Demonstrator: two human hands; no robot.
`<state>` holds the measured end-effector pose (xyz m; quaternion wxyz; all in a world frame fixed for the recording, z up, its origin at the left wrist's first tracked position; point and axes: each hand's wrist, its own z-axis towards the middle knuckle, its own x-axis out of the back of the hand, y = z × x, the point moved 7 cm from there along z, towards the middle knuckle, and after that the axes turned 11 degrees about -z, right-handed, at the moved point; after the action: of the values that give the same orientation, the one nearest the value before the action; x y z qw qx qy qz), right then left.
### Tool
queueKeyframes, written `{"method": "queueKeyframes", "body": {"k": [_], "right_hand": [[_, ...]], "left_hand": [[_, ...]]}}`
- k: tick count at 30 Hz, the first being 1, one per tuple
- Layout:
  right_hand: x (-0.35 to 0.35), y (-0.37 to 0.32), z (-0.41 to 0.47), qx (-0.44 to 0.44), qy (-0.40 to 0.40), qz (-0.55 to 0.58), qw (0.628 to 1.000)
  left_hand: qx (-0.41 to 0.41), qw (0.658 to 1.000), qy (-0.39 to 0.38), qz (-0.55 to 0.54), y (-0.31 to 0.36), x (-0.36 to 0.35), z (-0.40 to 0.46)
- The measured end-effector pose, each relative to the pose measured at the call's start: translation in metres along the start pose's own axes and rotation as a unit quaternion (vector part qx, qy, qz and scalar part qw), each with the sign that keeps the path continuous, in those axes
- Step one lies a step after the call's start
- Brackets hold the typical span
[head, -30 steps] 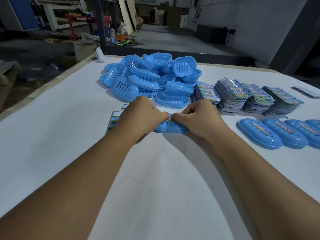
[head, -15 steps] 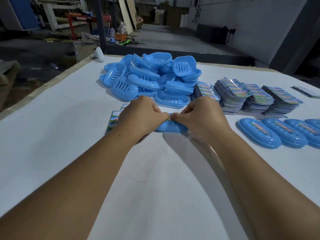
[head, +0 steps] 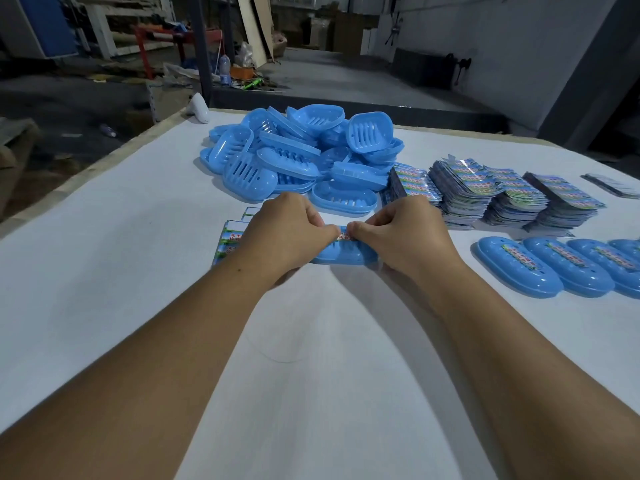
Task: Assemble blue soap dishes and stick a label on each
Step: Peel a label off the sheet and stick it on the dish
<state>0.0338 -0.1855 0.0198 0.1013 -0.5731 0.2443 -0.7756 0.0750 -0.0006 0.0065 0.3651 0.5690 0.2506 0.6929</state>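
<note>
On the white desk (head: 104,271), at the far left of the work area, a small stack of printed cards (head: 230,242) lies partly hidden behind the left hand (head: 287,237). That hand's fingers are curled over the left end of a blue soap dish (head: 343,255), its thumb pressing on the colourful label (head: 343,236) that runs along the dish's top. The right hand (head: 401,237) grips the other end the same way, thumb tip almost meeting the left one over the label. Behind the hands sits a loose pile of unassembled blue dish parts (head: 298,157). To its right stand stacks of labels (head: 491,195). Nearer, at the right edge, a row of finished, labelled dishes (head: 561,265) lies side by side.
</note>
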Motion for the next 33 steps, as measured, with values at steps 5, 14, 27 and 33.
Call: {"method": "queueKeyframes", "body": {"k": [5, 14, 27, 33], "right_hand": [[-0.001, 0.0, 0.0, -0.002, 0.0, -0.003, 1.0], [-0.003, 0.0, 0.001, 0.016, 0.009, -0.002, 1.0], [-0.024, -0.022, -0.017, 0.195, -0.124, -0.032, 0.972], [0.001, -0.008, -0.018, 0.134, -0.068, -0.123, 0.981]], "left_hand": [[0.007, 1.0, 0.002, -0.007, -0.003, 0.002, 0.001], [0.013, 1.0, 0.006, -0.01, -0.005, 0.002, 0.002], [0.006, 0.995, 0.056, -0.081, 0.0, 0.016, 0.002], [-0.023, 0.992, 0.087, -0.088, 0.004, 0.02, 0.001]]}}
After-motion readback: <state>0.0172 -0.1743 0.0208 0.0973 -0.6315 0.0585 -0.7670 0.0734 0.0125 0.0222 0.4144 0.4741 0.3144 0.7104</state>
